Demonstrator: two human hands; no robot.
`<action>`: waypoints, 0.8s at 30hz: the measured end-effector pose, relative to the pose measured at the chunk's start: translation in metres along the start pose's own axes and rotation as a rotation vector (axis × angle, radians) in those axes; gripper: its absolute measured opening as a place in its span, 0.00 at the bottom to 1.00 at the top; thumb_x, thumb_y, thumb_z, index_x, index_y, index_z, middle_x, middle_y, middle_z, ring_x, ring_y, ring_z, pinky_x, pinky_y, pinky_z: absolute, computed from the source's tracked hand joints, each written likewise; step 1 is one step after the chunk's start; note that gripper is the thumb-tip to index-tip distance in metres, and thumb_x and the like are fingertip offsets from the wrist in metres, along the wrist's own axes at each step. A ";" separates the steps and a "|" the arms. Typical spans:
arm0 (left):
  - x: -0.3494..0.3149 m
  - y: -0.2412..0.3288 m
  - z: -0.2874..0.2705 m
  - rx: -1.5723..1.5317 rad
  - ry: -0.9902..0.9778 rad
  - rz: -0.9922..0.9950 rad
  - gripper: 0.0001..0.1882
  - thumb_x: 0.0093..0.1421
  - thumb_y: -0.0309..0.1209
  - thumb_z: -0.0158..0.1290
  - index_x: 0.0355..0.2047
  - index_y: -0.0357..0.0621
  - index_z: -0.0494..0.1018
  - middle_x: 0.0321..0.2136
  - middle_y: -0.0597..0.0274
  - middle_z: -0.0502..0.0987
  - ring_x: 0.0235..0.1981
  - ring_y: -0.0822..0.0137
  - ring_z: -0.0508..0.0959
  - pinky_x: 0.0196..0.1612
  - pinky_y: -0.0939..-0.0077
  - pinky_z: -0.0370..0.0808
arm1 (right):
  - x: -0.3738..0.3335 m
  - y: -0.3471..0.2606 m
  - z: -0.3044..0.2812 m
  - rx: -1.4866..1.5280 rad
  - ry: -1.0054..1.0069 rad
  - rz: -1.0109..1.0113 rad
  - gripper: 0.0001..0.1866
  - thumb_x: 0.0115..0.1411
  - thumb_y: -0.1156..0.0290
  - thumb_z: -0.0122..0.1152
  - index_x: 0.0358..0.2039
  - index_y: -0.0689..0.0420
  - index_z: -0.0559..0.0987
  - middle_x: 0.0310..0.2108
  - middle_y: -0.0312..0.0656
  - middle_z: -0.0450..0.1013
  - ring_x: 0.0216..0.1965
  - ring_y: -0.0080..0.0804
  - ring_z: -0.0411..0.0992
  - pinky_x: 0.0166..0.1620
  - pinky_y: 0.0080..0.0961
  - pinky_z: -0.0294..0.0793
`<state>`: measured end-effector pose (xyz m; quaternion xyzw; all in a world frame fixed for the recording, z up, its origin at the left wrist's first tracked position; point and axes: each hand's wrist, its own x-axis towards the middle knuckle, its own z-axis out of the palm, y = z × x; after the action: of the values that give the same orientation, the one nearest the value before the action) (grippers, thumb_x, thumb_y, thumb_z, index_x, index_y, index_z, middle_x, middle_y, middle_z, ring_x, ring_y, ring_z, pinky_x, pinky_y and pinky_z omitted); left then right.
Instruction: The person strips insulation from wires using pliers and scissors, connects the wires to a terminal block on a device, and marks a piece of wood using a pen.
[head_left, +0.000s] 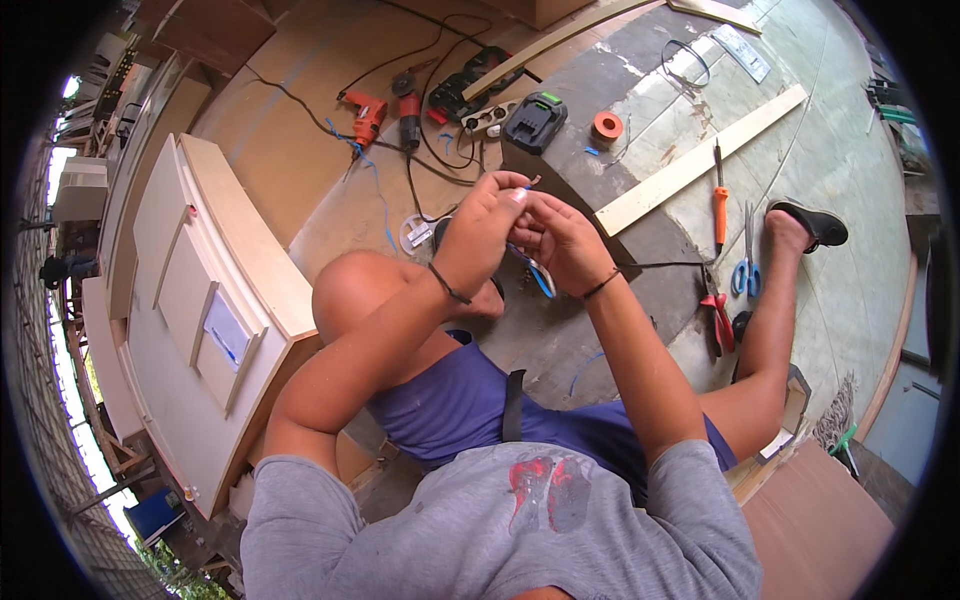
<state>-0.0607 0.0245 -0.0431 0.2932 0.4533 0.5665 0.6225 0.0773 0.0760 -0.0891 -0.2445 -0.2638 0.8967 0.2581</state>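
- The person sat on the floor in a grey T-shirt point(520, 520) and blue shorts point(470, 405), left knee point(350, 285) drawn up, right leg stretched out to a black sandal point(815, 225).
- The left hand point(485, 225) was closed, thumb and forefinger pinched shut on the bared tip of a thin wire point(530, 182), which stuck out just above the fingertips.
- The right hand point(560, 240) was curled tight against the left, touching it, its fingers wrapped about the blue cable point(540, 278) that hung below both hands; how much of the cable lay inside the fist could not be told.
- Each wrist wore a thin dark band.
- To the person's left stood a pale plywood cabinet point(200, 300).
- By the right leg lay red-handled pliers point(716, 315), blue-handled scissors point(745, 270) and an orange-handled screwdriver point(719, 200), close together.
- A black cord point(660, 265) ran along the floor from beneath the hands toward these tools.
- Beyond the hands a pale wooden plank point(700, 160) lay slantwise across the concrete.
- Further off were an orange tape roll point(606, 126), a black and green battery pack point(535, 122) and a white power strip point(488, 118).
- Furthest stood an orange drill point(365, 115) and a black and red power tool point(408, 108), amid tangled black leads.
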 end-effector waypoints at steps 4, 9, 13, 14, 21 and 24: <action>0.015 0.004 -0.020 0.021 0.126 -0.038 0.10 0.67 0.31 0.41 0.45 0.40 0.63 0.39 0.56 0.77 0.36 0.73 0.77 0.42 0.79 0.73 | 0.011 0.001 0.012 -0.161 0.098 -0.008 0.16 0.62 0.67 0.57 0.49 0.58 0.72 0.40 0.35 0.74 0.39 0.19 0.72 0.37 0.17 0.70; 0.033 0.006 -0.026 0.060 0.190 0.027 0.10 0.65 0.28 0.42 0.45 0.38 0.61 0.41 0.51 0.77 0.39 0.69 0.77 0.42 0.77 0.74 | 0.026 0.017 0.012 -0.448 0.136 -0.206 0.12 0.61 0.69 0.58 0.43 0.61 0.77 0.36 0.35 0.75 0.35 0.17 0.70 0.35 0.14 0.68; 0.052 -0.009 -0.045 0.364 0.308 0.254 0.14 0.63 0.27 0.46 0.47 0.36 0.59 0.40 0.51 0.78 0.38 0.71 0.76 0.41 0.80 0.72 | 0.042 0.019 -0.001 -0.521 0.276 -0.235 0.10 0.60 0.70 0.59 0.37 0.63 0.79 0.29 0.34 0.75 0.32 0.16 0.69 0.36 0.13 0.68; 0.056 -0.010 -0.049 0.362 0.305 0.251 0.14 0.63 0.27 0.46 0.47 0.36 0.59 0.40 0.51 0.78 0.38 0.71 0.76 0.41 0.80 0.72 | 0.044 0.018 -0.004 -0.490 0.285 -0.208 0.10 0.61 0.69 0.58 0.37 0.63 0.79 0.30 0.34 0.75 0.32 0.17 0.69 0.36 0.14 0.67; 0.081 -0.028 -0.095 0.489 0.451 0.128 0.09 0.62 0.35 0.49 0.32 0.42 0.70 0.29 0.67 0.75 0.29 0.74 0.72 0.34 0.77 0.69 | 0.071 0.026 -0.003 -0.551 0.338 -0.377 0.12 0.64 0.67 0.52 0.39 0.62 0.78 0.33 0.35 0.75 0.34 0.18 0.69 0.38 0.15 0.67; 0.091 -0.034 -0.091 0.243 0.300 -0.493 0.11 0.61 0.45 0.48 0.36 0.56 0.73 0.31 0.76 0.74 0.32 0.79 0.70 0.34 0.77 0.62 | 0.084 0.026 -0.013 -0.393 0.259 -0.319 0.12 0.66 0.68 0.47 0.40 0.61 0.76 0.34 0.36 0.75 0.35 0.19 0.70 0.39 0.16 0.68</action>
<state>-0.1326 0.0927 -0.1321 0.1601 0.6620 0.3769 0.6278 0.0136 0.1117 -0.1395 -0.3577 -0.4324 0.7379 0.3750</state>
